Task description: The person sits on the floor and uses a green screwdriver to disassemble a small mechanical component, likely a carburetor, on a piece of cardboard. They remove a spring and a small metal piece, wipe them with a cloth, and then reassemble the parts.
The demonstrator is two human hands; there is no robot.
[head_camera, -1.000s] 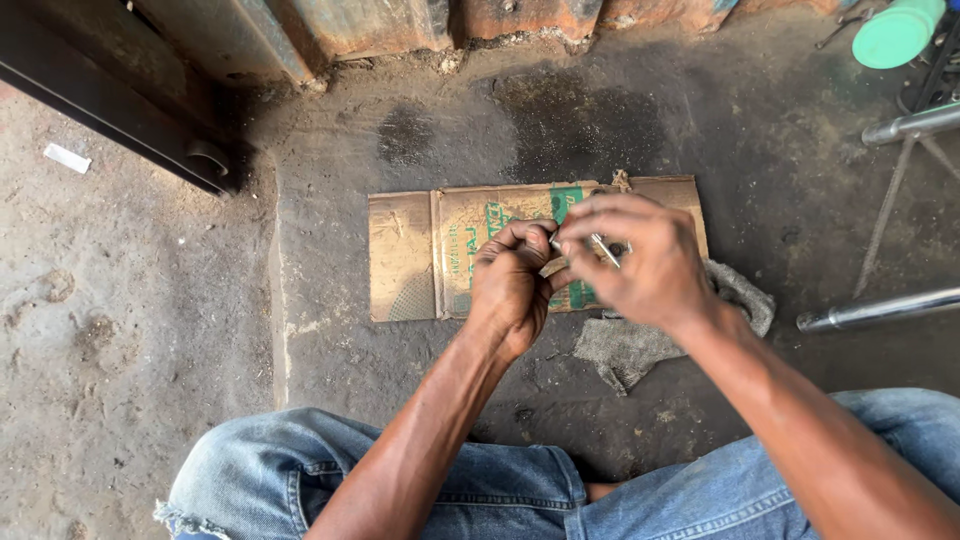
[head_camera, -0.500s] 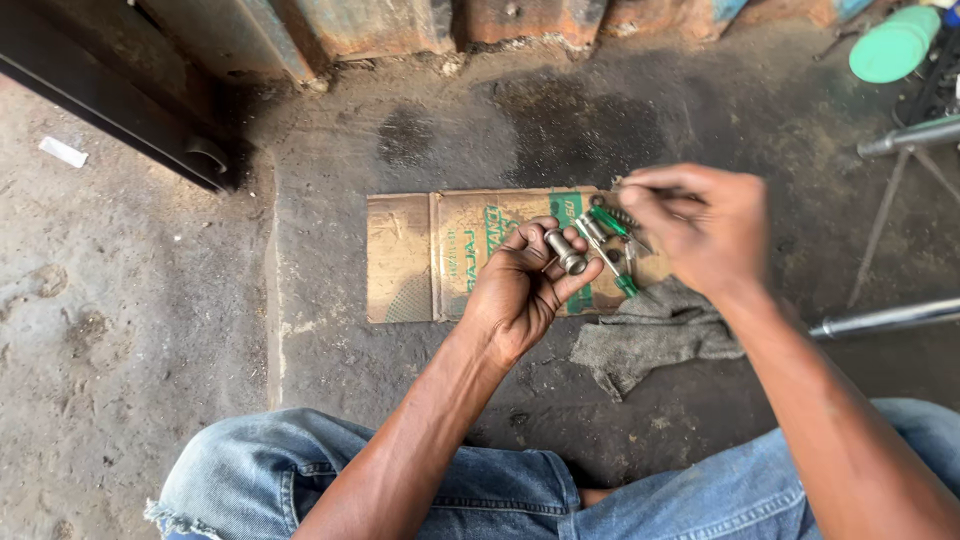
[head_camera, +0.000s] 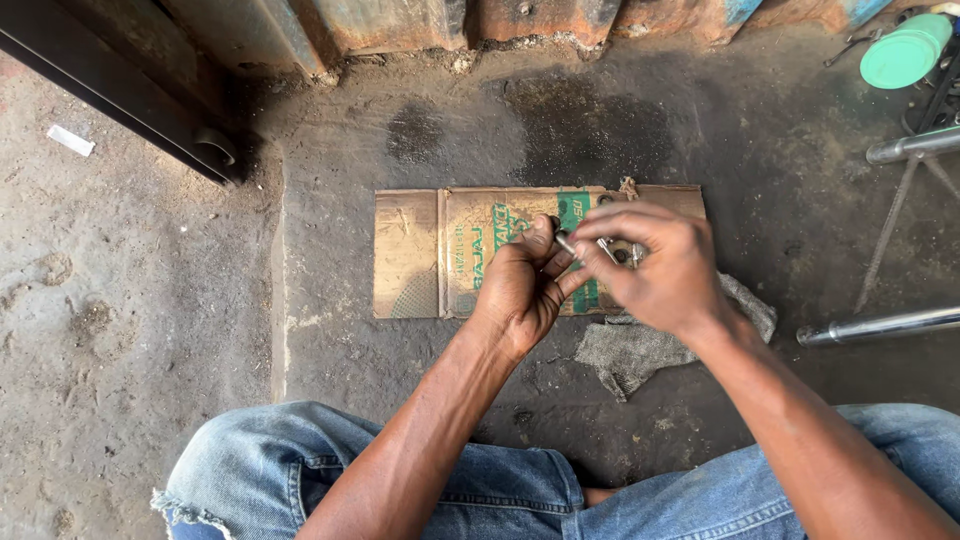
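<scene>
My left hand is closed around small metal parts, held over a flattened brown cardboard sheet on the concrete floor. My right hand meets it from the right, its fingertips pinching a thin metal pin that sticks out between the two hands. More small metal pieces lie on the cardboard, partly hidden under my right hand. What exactly sits inside my left fist is hidden.
A grey rag lies beside the cardboard's right end. Chrome tubes and a stand are at the right, a green lid at top right. A dark metal beam runs at top left. My jeans-clad knees fill the bottom.
My right hand had lifted away to the right half a second ago; now it has come back to my left hand and pinches the pin there.
</scene>
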